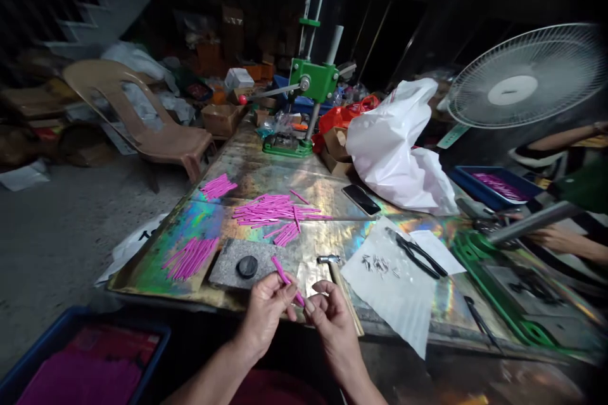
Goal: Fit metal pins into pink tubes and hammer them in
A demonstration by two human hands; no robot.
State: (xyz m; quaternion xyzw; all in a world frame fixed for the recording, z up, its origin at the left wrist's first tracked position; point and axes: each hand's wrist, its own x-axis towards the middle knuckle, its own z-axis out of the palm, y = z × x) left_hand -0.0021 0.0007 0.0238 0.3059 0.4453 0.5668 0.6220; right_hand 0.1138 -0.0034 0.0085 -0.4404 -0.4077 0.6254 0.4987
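Note:
In front of the table's near edge, my left hand (266, 307) pinches a thin pink stick (286, 277) between thumb and fingers. The stick slants, its upper end pointing away to the left. At its lower end my right hand (335, 319) closes thumb and fingertip; any small part there is too small to make out. Just beyond lies a grey stone block (221, 269) with a round black piece (247, 266) on top. A hammer (342, 291) rests beside my right hand. More pink sticks (270, 209) lie in a loose heap, with smaller bunches (191, 258) to the left.
Small metal pieces (377, 264) and black-handled pliers (418, 253) lie on white sheeting (408, 304). Farther off are a phone (361, 199), a white bag (396, 145) and a green press (311, 79). A co-worker's hand (546, 239) is at another green press (503, 297) on the right.

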